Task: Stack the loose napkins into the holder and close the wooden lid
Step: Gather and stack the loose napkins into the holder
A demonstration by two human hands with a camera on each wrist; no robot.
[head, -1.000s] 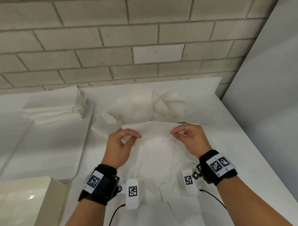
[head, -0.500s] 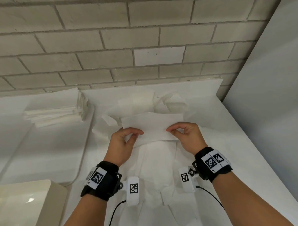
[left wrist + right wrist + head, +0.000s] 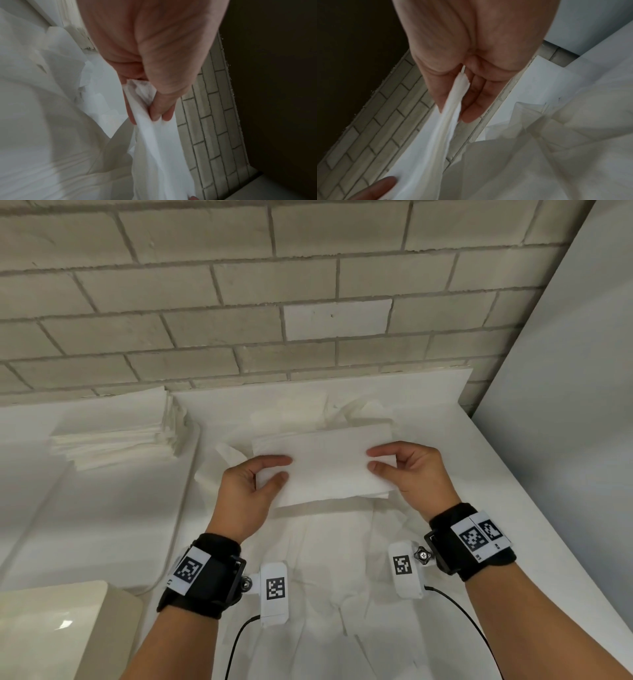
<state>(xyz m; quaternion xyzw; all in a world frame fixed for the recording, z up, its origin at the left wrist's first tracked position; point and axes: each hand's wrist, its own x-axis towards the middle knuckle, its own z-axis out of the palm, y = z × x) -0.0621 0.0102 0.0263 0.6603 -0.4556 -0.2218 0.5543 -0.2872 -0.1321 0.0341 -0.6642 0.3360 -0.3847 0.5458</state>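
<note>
Near edge, low left: a cream block, maybe the holder or lid, can't tell, cut off by frame. Loose napkins litter the table under the wrists. Above them a folded napkin hangs between both hands, long axis left-right: left hand pinches its left end, right hand its right end, hands apart. Stacked napkins sit far left, so left hand's nearer; no wooden lid clearly visible

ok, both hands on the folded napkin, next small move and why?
Probably carry the napkin left onto the neat stack. The left hand and right hand pinch its ends, it is folded flat and lifted off the loose pile.
</note>
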